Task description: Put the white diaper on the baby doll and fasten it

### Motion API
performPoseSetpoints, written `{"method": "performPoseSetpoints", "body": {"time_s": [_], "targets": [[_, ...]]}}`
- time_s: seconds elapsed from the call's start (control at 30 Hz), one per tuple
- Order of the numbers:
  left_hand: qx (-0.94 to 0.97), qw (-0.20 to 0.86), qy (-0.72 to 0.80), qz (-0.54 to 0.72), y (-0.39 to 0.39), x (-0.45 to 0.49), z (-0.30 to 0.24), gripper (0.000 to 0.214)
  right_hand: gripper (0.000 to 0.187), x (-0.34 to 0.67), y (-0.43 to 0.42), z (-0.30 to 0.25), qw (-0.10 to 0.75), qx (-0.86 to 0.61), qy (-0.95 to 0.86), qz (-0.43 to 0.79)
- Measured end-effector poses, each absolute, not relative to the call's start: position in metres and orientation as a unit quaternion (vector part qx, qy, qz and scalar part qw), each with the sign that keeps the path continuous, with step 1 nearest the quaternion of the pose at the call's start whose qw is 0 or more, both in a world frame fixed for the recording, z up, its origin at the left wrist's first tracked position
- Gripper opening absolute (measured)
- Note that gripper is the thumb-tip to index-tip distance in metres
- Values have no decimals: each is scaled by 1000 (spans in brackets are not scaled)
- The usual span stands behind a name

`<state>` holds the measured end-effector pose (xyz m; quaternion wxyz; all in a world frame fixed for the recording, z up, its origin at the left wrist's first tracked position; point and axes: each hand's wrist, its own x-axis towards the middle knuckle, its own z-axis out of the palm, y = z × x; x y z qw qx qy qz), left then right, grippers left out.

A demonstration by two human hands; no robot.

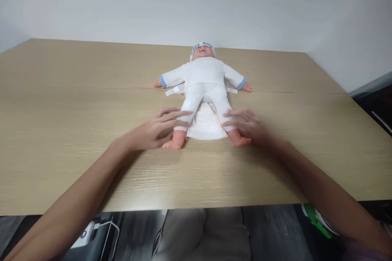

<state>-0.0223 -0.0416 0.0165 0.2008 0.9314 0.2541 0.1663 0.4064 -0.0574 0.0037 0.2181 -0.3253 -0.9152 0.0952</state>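
A baby doll in a white top and white trousers lies on its back, head away from me, arms spread and legs apart. An opened white diaper is spread beneath it, its front part flat between the legs and its side tabs showing at both hips. My left hand rests on the doll's lower leg on the left, fingers stretched apart across the trouser leg. On the other lower leg lie the outstretched fingers of my right hand, slightly blurred. Both thumbs are partly hidden beside the doll's feet.
The doll lies on a wide light wooden table with a seam across it. A pale wall stands behind. Below the front edge are a white device with a cable at left and a green and white object at right.
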Motion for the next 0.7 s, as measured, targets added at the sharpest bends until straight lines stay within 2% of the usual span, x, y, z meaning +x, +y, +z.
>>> {"method": "performPoseSetpoints", "body": {"time_s": [0.13,0.23,0.33,0.37,0.43,0.5,0.7], "targets": [[927,211,264,160,-46,-22,23,53,46,408,-52,5,252,-333,-897,143],[922,207,286,161,-55,-15,27,45,45,406,-52,10,282,-335,-881,179],[910,182,333,164,-66,1,29,47,35,395,-62,16,295,-357,-869,173],[906,170,350,167,-69,8,28,56,36,389,-68,18,284,-373,-869,156],[899,140,377,174,-75,21,25,72,56,374,-82,17,244,-407,-874,103],[893,102,402,173,-79,33,22,74,70,359,-95,14,198,-437,-876,42],[876,7,448,179,-86,52,19,24,40,332,-100,13,134,-497,-855,-65]]}}
